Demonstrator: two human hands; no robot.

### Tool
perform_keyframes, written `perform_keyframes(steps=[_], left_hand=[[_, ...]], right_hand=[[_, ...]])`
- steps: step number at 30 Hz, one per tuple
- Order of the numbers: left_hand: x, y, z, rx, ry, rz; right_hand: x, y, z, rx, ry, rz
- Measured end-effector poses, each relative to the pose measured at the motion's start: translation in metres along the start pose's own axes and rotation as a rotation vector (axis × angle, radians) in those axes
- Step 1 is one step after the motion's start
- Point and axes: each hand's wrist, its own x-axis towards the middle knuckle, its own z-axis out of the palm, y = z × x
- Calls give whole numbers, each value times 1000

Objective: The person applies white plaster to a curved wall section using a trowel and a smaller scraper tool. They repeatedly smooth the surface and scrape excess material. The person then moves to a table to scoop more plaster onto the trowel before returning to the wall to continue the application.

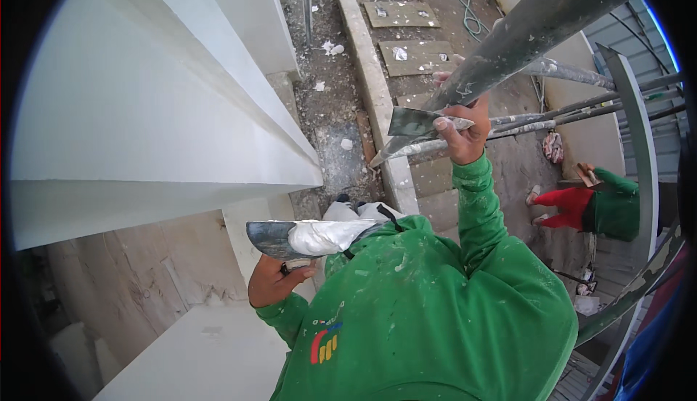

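My left hand (279, 281) grips a board-like plastering tool (268, 238) from below, with a thick heap of white paste (327, 235) on its top, held in front of my green sweatshirt. My right hand (465, 132) is closed on a putty knife, whose flat metal blade (414, 121) points left. The knife and hand are up against a thick, paint-spattered scaffold pole (523, 31); some fingers are hidden, so whether they also grip the pole is unclear.
A white wall with stepped edges (145, 96) fills the left. A concrete curb (363, 67) runs beside a rubble-strewn strip. Metal railings (632, 147) are at right. Below them another person (610, 205) in green and red holds a tool. A hose (472, 16) lies on the ground.
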Motion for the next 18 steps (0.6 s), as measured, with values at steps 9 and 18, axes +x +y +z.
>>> perform_keyframes(steps=[9, 18], left_hand=[[-7, -60, 14, -103, 12, -92], [60, -131, 14, 229, -373, 147]], right_hand=[[5, 30, 26, -180, 213, -355], [13, 31, 40, -141, 335, -413]])
